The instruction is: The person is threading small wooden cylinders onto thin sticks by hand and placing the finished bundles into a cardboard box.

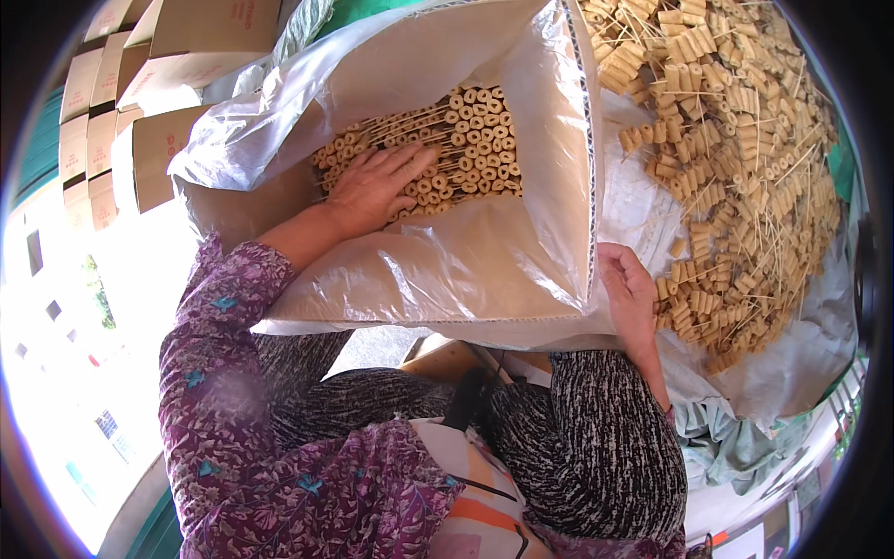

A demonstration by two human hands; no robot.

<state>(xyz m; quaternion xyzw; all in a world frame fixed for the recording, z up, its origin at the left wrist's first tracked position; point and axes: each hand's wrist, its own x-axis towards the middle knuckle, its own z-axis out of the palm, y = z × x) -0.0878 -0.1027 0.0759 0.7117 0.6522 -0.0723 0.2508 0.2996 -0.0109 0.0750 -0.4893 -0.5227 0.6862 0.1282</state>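
Note:
A cardboard box (579, 140) lined with clear plastic film (400, 275) stands tilted in front of me. Inside lie tightly packed skewers (480, 140) of tan, ring-shaped pieces on thin sticks, ring ends showing on the right and left. My left hand (377, 186) reaches into the box and lies flat on these skewers, fingers stretched out and slightly apart. Just outside the box's near right corner is my right hand (629, 287), its fingers curled close to the liner's edge. Whatever it may grip is hidden. The loose skewers are right beside it.
A large heap of loose skewers (736, 177) lies on pale sheeting (782, 377) at the right. Several closed cardboard boxes (154, 154) are stacked at the far left. My legs in dark patterned trousers (596, 438) are below the box.

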